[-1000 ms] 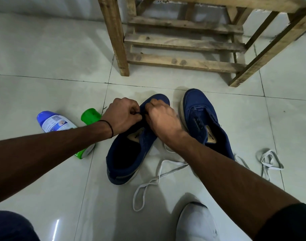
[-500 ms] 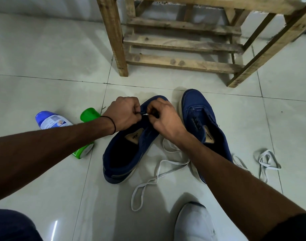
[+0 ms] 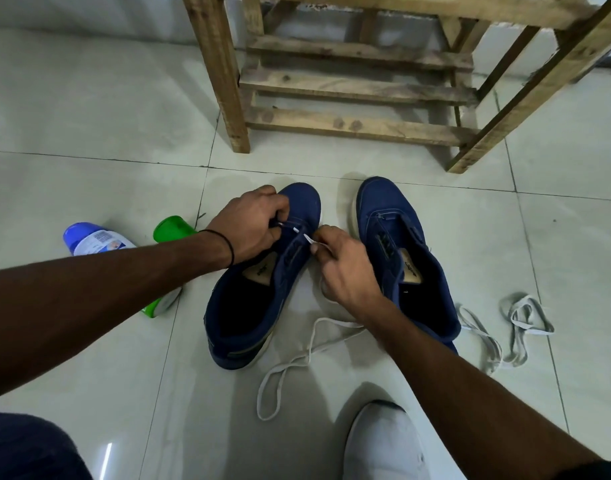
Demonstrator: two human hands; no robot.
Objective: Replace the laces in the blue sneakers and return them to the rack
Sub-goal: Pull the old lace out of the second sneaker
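Right hand (image 3: 345,268) has drawn back from left hand (image 3: 252,226), stretching the white lace (image 3: 307,238) over the left sneaker (image 3: 259,306); both sets of fingers are clamped on the lace. Right sneaker (image 3: 401,244) stands just right of the left sneaker on the tiled floor (image 3: 89,116); wooden rack (image 3: 349,84) beyond; blue-capped bottle (image 3: 92,240) and green bottle (image 3: 172,230) lie left.

Head-mounted, forward-down (apparently close)
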